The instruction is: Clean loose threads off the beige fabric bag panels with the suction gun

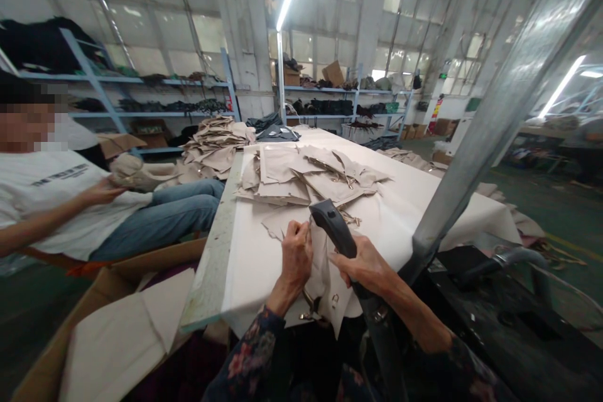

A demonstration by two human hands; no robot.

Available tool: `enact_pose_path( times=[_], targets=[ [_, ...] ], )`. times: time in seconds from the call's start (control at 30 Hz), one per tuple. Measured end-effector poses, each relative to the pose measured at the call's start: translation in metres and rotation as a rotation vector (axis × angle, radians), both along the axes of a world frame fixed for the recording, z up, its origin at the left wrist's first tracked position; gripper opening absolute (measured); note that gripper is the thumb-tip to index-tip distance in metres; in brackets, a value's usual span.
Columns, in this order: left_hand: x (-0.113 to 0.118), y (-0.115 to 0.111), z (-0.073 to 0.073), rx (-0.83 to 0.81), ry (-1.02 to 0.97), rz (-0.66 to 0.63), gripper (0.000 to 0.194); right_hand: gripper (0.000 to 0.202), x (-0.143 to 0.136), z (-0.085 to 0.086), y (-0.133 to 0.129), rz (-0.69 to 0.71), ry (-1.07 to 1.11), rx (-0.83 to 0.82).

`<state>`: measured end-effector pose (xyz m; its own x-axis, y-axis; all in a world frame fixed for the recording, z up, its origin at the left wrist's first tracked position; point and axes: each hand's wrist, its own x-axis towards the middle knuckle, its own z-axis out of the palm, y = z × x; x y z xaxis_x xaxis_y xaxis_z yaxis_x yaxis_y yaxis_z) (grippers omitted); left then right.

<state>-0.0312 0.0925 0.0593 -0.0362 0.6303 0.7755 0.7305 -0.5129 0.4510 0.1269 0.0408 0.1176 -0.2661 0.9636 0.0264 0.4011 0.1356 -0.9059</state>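
My right hand (365, 264) is wrapped round the handle of a black hand tool (334, 226) with a thick dark hose running down from it. The tool's head points left, close above my left hand (296, 254). That hand is closed in a pinch at the upper edge of a beige fabric piece (325, 273), which hangs down between both hands and bears small metal fittings. Just beyond lies a loose pile of beige fabric pieces (282, 173), some with metal clasps, on the white-covered table (391, 226).
A slanting metal post (490, 119) rises at the right beside a black machine (499, 314). At the left, a seated person (61, 195) handles beige material. A cardboard box (75, 326) of fabric stands at the lower left, and another fabric stack (217, 141) lies behind.
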Motion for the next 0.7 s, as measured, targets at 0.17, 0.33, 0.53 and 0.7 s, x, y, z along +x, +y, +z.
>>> enact_pose_path(
  times=[0.17,0.33,0.53,0.7],
  targets=[
    [-0.005,0.004,0.0,-0.003,0.022,0.03,0.019,0.017,0.008,0.004,-0.01,0.036,0.034,-0.019],
    [0.005,0.004,-0.004,0.003,0.024,0.04,0.025,0.015,0.002,0.004,-0.024,0.07,0.025,-0.062],
    [-0.048,0.0,0.004,-0.04,0.024,0.17,0.022,0.018,-0.001,0.001,-0.005,0.031,0.014,-0.053],
    [-0.209,-0.015,0.025,-0.25,-0.128,0.72,0.026,0.02,0.02,-0.012,0.009,0.045,0.033,-0.101]
  ],
)
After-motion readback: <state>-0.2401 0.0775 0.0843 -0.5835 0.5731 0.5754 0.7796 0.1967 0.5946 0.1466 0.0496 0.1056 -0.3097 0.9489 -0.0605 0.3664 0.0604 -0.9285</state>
